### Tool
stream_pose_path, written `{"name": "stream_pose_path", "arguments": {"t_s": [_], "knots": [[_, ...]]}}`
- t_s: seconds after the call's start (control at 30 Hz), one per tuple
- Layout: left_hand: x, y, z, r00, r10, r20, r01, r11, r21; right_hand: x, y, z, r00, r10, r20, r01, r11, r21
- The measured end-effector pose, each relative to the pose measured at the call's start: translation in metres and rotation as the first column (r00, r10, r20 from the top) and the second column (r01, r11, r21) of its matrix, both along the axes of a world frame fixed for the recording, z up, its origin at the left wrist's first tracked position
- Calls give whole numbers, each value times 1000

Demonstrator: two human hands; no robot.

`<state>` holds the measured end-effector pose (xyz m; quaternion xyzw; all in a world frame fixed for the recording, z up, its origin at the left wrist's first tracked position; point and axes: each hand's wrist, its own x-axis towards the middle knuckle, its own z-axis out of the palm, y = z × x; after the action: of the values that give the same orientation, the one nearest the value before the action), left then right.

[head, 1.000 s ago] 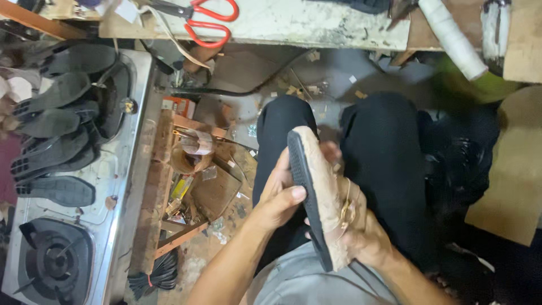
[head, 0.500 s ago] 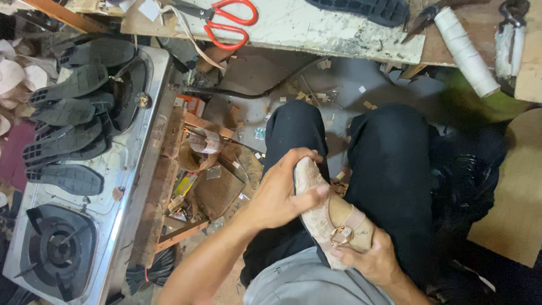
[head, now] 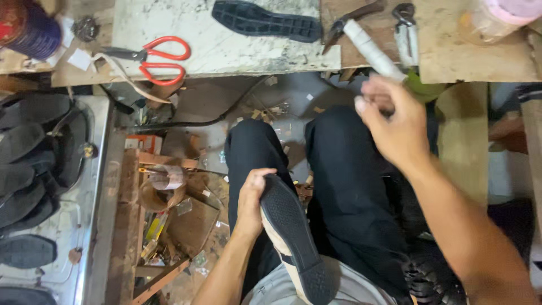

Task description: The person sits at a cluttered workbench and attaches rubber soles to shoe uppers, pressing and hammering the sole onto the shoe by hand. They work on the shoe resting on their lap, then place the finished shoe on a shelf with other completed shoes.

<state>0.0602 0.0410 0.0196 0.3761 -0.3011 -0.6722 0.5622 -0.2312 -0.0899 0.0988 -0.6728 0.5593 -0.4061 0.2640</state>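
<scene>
My left hand (head: pixel 252 199) grips a beige shoe (head: pixel 293 240) by its toe end, black sole up, resting on my lap over black trousers. My right hand (head: pixel 392 121) is raised away from the shoe and reaches toward the workbench edge, fingers loosely curled, nothing visibly in them. It is nearest a white cylinder (head: pixel 372 49) lying on the bench. A loose black sole (head: pixel 265 21) lies on the white bench slab (head: pixel 226 51), and red-handled scissors (head: pixel 152 56) lie to its left.
Several black soles (head: pixel 31 169) are piled on a metal gas stove (head: pixel 84 226) at the left. A cluttered wooden crate with scraps (head: pixel 169 214) stands beside my left knee. Pliers (head: pixel 403 25) and a dark can (head: pixel 28 28) rest on the bench. A cable (head: pixel 192 121) runs under it.
My right hand has let go of the shoe and lifted up toward the bench. The shoe has turned sole-up, held by my left hand alone. The view has tilted up.
</scene>
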Motion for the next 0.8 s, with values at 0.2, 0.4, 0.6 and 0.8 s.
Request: {"name": "stream_pose_path", "arguments": {"t_s": [0.2, 0.4, 0.6, 0.8], "knots": [[-26, -4, 7, 904, -56, -425, 121, 985, 126, -5, -106, -16, 688, -183, -702, -92, 938, -335], [-39, -15, -27, 968, -105, -230, 153, 968, 200, -5, -105, -19, 956, 49, -288, -119, 966, -229], [-38, -26, -56, 971, -125, -204, 185, 935, 304, 10, 82, -32, 202, -69, 977, -643, 743, 185], [-44, -37, -64, 967, -180, -180, 230, 919, 320, 9, 157, -35, 955, -56, 292, -210, 565, 798]]}}
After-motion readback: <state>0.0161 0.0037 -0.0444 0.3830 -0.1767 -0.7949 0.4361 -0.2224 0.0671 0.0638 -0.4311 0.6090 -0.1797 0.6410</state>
